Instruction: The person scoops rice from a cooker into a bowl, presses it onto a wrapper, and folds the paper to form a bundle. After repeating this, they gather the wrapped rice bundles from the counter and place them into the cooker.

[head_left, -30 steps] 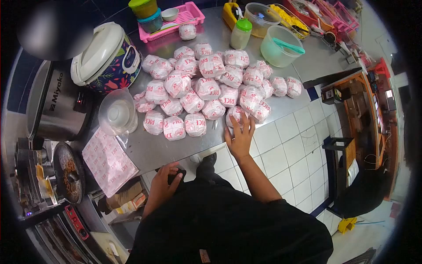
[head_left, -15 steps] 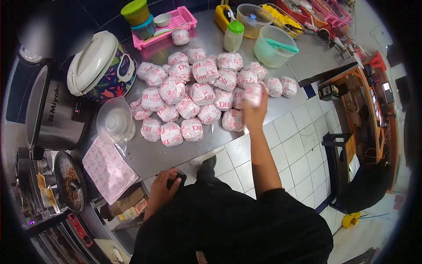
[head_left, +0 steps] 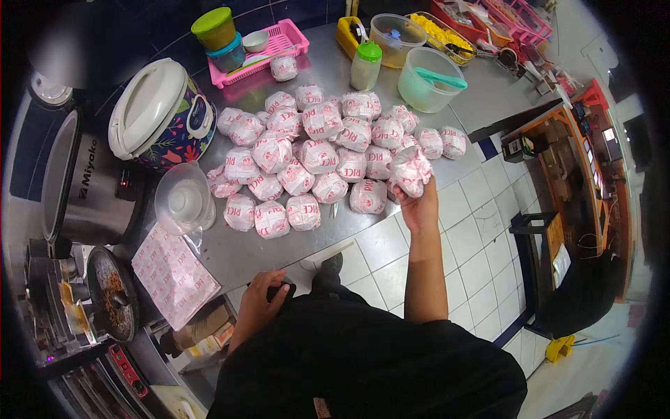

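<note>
My right hand (head_left: 420, 206) holds a paper-wrapped bundle (head_left: 410, 172), its gathered, crumpled side showing, at the right front of a large pile. The other wrapped bundles (head_left: 319, 156), in white paper with red RICE print, lie heaped on the metal table (head_left: 241, 255). My left hand (head_left: 262, 302) rests near my body at the table's front edge, fingers curled beside a small black object (head_left: 283, 289); whether it grips that object is unclear. A stack of printed wrapping paper (head_left: 171, 276) lies left of it.
A clear plastic container (head_left: 183, 199), a floral rice container (head_left: 164, 115) and a Miyako cooker (head_left: 98, 174) stand left. Behind the pile are a pink tray (head_left: 296, 42), a green-lidded jar (head_left: 366, 66) and a tub (head_left: 422, 94). A mortar (head_left: 105, 321) sits lower left.
My right hand has moved slightly right and toward me, turning the bundle so its gathered side shows. My left hand has hardly moved. The camera view has shifted slightly.
</note>
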Demonstrator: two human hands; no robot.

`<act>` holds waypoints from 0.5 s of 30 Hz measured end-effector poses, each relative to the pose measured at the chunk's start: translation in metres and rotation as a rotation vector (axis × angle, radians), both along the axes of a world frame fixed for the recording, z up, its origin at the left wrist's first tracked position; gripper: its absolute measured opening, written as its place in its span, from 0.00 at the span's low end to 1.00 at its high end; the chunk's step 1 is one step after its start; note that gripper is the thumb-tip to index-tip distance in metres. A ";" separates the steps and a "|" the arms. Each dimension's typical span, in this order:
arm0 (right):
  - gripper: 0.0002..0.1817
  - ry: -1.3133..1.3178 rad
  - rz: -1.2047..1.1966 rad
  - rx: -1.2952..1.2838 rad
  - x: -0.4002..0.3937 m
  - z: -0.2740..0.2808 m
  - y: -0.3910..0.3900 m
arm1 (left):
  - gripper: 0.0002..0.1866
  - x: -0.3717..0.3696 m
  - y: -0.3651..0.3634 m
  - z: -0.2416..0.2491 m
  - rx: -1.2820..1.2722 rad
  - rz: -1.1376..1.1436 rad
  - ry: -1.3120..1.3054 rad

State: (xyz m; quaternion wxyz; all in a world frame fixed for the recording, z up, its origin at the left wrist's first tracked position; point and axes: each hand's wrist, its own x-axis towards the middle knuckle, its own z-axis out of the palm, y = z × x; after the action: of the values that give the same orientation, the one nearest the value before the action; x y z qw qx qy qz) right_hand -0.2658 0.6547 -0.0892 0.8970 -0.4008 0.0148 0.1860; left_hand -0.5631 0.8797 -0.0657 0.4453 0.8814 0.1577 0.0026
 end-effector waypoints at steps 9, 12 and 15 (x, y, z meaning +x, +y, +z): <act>0.18 -0.326 0.241 -0.314 -0.054 0.031 0.052 | 0.22 0.004 0.001 -0.005 -0.288 -0.015 -0.169; 0.18 -0.236 0.481 -0.135 -0.104 0.036 0.092 | 0.28 0.033 -0.010 0.037 0.179 0.133 -0.496; 0.16 -0.012 0.613 -0.106 -0.160 0.034 0.121 | 0.28 0.030 0.007 0.056 0.312 0.137 -0.491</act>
State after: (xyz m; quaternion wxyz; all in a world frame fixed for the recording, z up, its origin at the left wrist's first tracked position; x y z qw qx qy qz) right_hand -0.4259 0.7752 -0.0553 0.7769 -0.4338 -0.1025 0.4446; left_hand -0.5332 0.8868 -0.0093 0.3280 0.8995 0.1023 0.2700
